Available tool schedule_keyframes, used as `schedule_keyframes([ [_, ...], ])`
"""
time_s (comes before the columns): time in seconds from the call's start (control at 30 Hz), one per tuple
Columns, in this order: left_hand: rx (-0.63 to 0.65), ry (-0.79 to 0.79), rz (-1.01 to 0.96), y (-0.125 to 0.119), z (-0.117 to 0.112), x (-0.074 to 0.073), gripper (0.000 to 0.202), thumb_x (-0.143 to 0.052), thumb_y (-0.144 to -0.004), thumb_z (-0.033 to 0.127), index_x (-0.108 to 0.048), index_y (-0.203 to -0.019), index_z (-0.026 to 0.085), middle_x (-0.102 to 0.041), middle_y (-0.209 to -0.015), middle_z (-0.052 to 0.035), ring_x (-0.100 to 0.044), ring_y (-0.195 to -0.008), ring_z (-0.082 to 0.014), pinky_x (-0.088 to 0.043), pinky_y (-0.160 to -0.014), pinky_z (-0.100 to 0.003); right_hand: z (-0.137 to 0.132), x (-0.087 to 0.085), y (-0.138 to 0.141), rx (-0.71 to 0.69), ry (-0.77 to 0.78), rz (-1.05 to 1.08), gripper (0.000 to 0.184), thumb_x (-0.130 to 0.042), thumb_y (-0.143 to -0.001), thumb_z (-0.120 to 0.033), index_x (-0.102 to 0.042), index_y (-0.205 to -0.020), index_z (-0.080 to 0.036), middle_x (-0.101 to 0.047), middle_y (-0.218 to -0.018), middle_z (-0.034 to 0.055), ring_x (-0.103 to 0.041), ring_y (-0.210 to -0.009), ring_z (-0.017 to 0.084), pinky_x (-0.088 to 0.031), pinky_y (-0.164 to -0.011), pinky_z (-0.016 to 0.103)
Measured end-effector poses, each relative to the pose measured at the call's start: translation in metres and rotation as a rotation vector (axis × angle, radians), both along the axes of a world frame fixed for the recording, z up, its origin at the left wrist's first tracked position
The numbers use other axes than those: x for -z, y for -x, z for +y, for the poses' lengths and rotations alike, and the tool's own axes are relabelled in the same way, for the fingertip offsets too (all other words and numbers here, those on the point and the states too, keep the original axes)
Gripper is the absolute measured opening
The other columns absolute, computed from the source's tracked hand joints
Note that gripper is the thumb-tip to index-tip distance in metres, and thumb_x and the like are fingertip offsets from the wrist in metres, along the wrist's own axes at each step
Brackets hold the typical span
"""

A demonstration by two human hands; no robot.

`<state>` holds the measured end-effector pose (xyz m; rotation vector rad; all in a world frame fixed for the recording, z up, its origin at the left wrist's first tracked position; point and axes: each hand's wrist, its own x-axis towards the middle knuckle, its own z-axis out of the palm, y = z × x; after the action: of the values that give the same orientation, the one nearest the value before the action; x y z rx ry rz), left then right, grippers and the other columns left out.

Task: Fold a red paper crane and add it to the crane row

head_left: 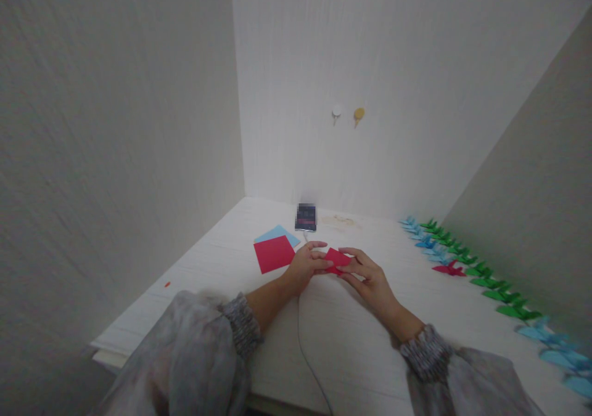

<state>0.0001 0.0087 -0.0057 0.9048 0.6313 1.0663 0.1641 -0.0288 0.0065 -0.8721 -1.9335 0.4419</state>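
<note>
A small folded piece of red origami paper is held between both hands above the white table. My left hand pinches its left side, and the index finger stretches out past the paper. From the other side my right hand grips the right edge between thumb and fingers. Some of the paper's lower part is covered by fingertips. Just left of my left hand lies a flat red sheet, partly on top of a light blue sheet.
A phone stands near the back wall, its cable running to the front edge. Rows of green paper cranes, blue paper cranes and one red crane line the right side. An orange scrap lies left.
</note>
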Motion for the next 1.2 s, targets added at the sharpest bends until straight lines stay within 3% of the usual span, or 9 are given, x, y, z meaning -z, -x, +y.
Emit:
schedule_keyframes([
  [0.1, 0.005, -0.011, 0.000, 0.000, -0.001, -0.001, 0.055, -0.073, -0.047, 0.009, -0.045, -0.094, 0.014, -0.062, -0.067, -0.0016, -0.060, -0.060, -0.0139, -0.047, -0.064, -0.030, 0.000, 0.000, 0.000, 0.018, 0.011, 0.037, 0.008, -0.060, -0.070, -0.023, -0.066, -0.074, -0.026, -0.048, -0.110, 0.0053, -0.055, -0.079, 0.018, -0.045, -0.075, 0.037],
  [0.33, -0.024, -0.062, 0.000, -0.002, 0.001, 0.002, 0.049, -0.071, -0.048, 0.010, -0.047, -0.091, 0.013, -0.063, -0.069, -0.0031, -0.060, -0.059, -0.0134, -0.047, -0.064, -0.029, 0.001, 0.001, 0.005, 0.059, 0.109, 0.134, 0.008, -0.056, -0.073, -0.025, -0.064, -0.071, -0.023, -0.054, -0.093, 0.0053, -0.052, -0.087, 0.019, -0.040, -0.080, 0.035],
  [0.6, 0.046, -0.119, -0.059, -0.002, 0.000, 0.005, 0.049, -0.070, -0.051, 0.012, -0.045, -0.094, 0.014, -0.063, -0.075, -0.0050, -0.060, -0.065, -0.0150, -0.047, -0.068, -0.033, 0.005, 0.008, 0.008, 0.136, 0.320, 0.333, 0.012, -0.059, -0.070, -0.030, -0.058, -0.065, -0.019, -0.056, -0.061, -0.0001, -0.050, -0.060, 0.014, -0.039, -0.058, 0.026],
  [0.87, 0.168, -0.171, -0.061, -0.001, -0.002, 0.005, 0.051, -0.070, -0.054, 0.014, -0.043, -0.098, 0.016, -0.063, -0.084, -0.0075, -0.061, -0.075, -0.0179, -0.044, -0.076, -0.039, 0.007, 0.008, 0.008, 0.207, 0.373, 0.388, 0.015, -0.060, -0.067, -0.029, -0.055, -0.060, -0.016, -0.053, -0.053, -0.0022, -0.047, -0.051, 0.010, -0.035, -0.051, 0.023],
  [1.2, 0.125, -0.180, -0.019, -0.001, -0.003, 0.006, 0.050, -0.069, -0.057, 0.021, -0.043, -0.099, 0.015, -0.063, -0.075, -0.0051, -0.061, -0.070, -0.0158, -0.045, -0.075, -0.038, 0.006, 0.010, 0.007, 0.184, 0.378, 0.354, 0.017, -0.060, -0.068, -0.032, -0.055, -0.062, -0.016, -0.053, -0.055, -0.0017, -0.048, -0.053, 0.011, -0.037, -0.053, 0.023],
])
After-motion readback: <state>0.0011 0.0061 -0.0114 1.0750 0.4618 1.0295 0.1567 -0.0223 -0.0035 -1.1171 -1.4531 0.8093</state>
